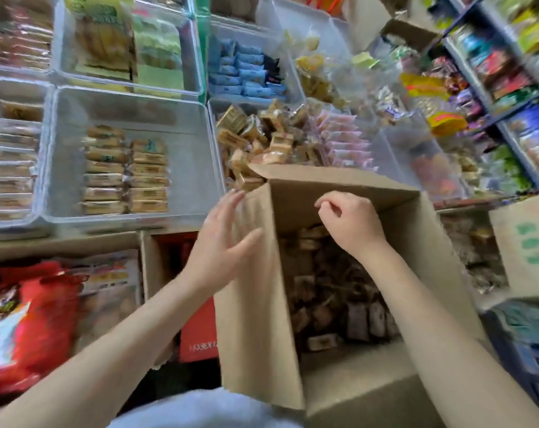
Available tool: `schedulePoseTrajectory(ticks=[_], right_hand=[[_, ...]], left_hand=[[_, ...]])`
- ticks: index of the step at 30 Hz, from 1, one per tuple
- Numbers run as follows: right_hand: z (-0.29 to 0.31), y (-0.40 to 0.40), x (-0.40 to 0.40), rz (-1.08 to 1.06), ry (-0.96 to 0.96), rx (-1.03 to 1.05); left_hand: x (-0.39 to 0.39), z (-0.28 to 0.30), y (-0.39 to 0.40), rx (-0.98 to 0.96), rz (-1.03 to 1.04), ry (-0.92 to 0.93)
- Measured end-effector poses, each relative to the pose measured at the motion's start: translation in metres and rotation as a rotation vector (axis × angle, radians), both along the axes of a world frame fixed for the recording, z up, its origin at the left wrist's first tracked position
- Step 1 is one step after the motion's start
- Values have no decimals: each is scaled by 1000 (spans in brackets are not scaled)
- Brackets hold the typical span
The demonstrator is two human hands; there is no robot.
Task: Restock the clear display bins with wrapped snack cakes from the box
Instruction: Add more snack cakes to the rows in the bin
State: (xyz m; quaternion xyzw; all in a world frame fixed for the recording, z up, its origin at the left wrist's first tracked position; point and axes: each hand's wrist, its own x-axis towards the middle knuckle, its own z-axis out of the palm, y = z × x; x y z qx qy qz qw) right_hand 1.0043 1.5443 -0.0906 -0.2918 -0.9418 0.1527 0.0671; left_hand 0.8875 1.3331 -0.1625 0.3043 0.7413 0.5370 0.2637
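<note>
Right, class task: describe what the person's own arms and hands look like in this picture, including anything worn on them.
Both arms are bare from wrist to past the elbow; no sleeve shows on either. The left hand and right hand wear no gloves, and no rings, watch or bracelets show. The left hand is blurred, so fine detail there cannot be told. A pale grey-white garment shows at the bottom edge.

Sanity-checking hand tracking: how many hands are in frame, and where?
2. The left hand lies with straight fingers against the outer left wall of the cardboard box. The right hand hovers over the box opening, fingers curled; nothing visibly in it.
</note>
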Motion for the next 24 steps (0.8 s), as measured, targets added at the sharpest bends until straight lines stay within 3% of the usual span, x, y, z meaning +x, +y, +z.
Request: schedulePoseTrajectory(ticks=[4,8,10,14,20,22,24], right_hand=[[-52,39,18,-20,-306,13],[-120,62,23,194,-565,64],[-155,67,25,318,-658,151],[-195,74,23,352,-846,351],[-216,77,34,373,-846,398],[-210,75,34,326,-791,293],[-193,76,31,234,-691,63]], left_hand=[[50,7,25,58,5,-62],[58,8,27,61,50,-148],[59,11,27,37,69,-174],[61,14,31,40,103,-188],[63,7,35,68,120,-163],[63,5,35,64,119,-161],[62,5,34,64,112,-154]])
